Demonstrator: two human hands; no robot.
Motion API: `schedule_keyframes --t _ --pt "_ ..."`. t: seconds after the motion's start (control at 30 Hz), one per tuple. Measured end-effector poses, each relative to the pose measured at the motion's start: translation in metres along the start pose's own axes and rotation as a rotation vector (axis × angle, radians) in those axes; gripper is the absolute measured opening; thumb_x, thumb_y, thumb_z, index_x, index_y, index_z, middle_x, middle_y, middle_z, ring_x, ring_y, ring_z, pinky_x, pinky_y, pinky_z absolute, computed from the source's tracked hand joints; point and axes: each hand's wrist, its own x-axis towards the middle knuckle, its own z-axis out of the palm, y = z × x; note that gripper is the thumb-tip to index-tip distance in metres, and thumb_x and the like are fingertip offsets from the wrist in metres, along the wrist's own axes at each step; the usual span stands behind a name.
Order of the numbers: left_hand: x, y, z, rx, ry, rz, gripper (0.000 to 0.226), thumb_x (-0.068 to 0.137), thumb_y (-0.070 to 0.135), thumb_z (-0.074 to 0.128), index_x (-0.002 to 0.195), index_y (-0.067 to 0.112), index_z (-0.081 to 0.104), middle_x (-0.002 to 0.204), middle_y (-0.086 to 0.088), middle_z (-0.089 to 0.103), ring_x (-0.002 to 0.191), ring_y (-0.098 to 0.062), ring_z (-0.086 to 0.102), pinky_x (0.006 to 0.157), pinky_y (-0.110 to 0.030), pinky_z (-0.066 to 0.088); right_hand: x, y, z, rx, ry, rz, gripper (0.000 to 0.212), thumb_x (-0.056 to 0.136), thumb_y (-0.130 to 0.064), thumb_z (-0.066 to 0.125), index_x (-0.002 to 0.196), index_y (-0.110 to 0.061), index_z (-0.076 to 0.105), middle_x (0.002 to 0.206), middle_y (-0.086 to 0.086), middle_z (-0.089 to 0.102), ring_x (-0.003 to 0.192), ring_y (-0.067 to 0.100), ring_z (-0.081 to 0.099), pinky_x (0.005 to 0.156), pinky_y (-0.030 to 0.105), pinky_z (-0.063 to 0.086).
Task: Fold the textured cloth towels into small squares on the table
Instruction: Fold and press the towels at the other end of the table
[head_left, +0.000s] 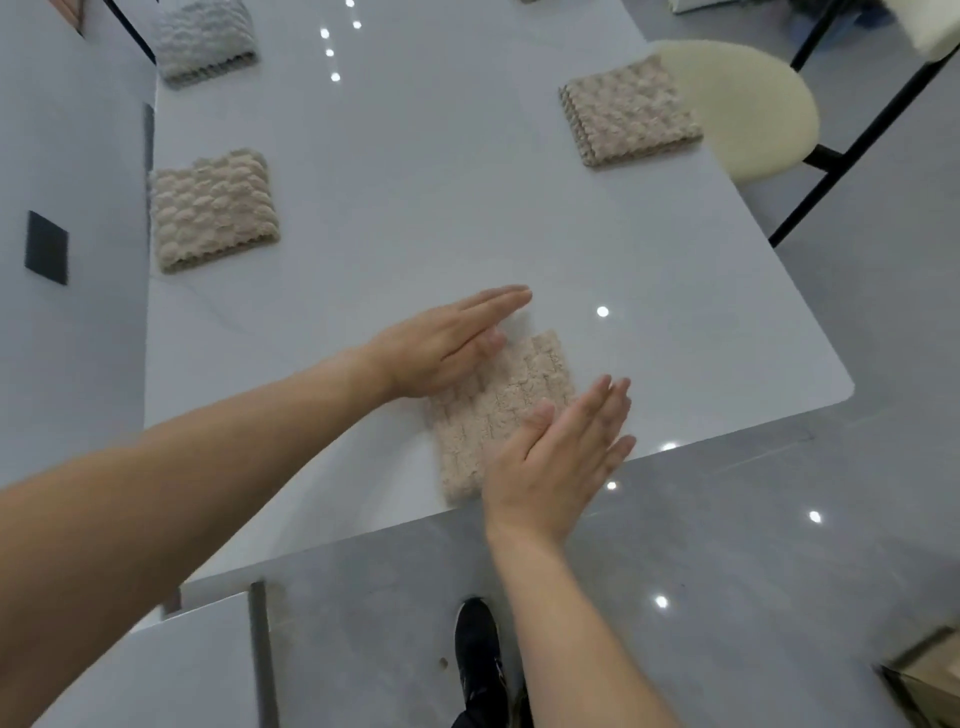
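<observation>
Head view: my left hand (447, 343) and right hand (558, 457), fingers straight, flank 1 folded beige towel (501, 410) at the table (415, 156) edge, each overlapping it. 3 folded towels (213, 208) lie beyond.

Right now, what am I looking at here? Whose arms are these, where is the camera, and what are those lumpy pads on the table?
There is no machine here: these are a person's bare arms, seen from one camera worn on the head, looking down. The left hand and the right hand lie flat, fingers straight, on a beige textured towel at the near edge of the white table. Neither hand grips it. Farther off lie three folded squares: a beige towel on the left, a beige towel on the right, and a grey towel at the far left. A round cream stool stands beside the table.
</observation>
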Motion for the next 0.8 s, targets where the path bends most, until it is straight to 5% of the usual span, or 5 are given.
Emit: schedule_keyframes --t 0.23,0.57,0.67,0.8 --pt "0.025 -0.023 0.013 0.275 -0.202 0.271 0.056 0.105 0.038 0.025 0.156 0.015 0.020 0.163 0.000 0.018 0.151 -0.013 0.006 0.123 -0.037 0.009 0.007 0.004 0.018 -0.091 0.043 -0.021 0.064 0.098 -0.033 0.023 0.154 -0.004 0.009 0.162 0.009 0.005 0.150 0.020 0.000 0.121 0.045 -0.003" --pt "0.029 -0.028 0.014 0.402 -0.190 0.282 0.055 0.106 0.041 0.019 0.157 0.022 0.016 0.164 0.008 0.012 0.151 -0.009 -0.001 0.123 -0.033 0.000 0.006 0.027 0.021 -0.261 -0.039 -0.088 0.066 0.098 -0.037 0.020 0.153 -0.001 0.011 0.162 0.012 0.005 0.150 0.024 0.001 0.121 0.047 0.000" --pt "0.027 -0.033 0.004 0.477 -0.162 0.220 0.057 0.104 0.046 0.014 0.157 0.025 0.015 0.163 0.009 0.011 0.151 -0.010 0.001 0.123 -0.033 -0.001 0.012 0.044 0.006 -0.310 -0.091 -0.089 0.068 0.096 -0.039 0.014 0.153 -0.002 0.007 0.162 0.012 0.002 0.150 0.023 -0.002 0.121 0.045 -0.003" --pt "0.009 -0.035 -0.005 0.489 0.033 -0.089 0.059 0.104 0.044 0.014 0.157 0.018 0.014 0.164 0.000 0.012 0.151 -0.014 0.002 0.123 -0.032 -0.002 0.045 0.053 -0.028 -0.321 -0.082 -0.153 0.068 0.096 -0.038 0.016 0.152 0.000 0.015 0.161 0.014 0.009 0.149 0.026 0.004 0.121 0.042 -0.004"
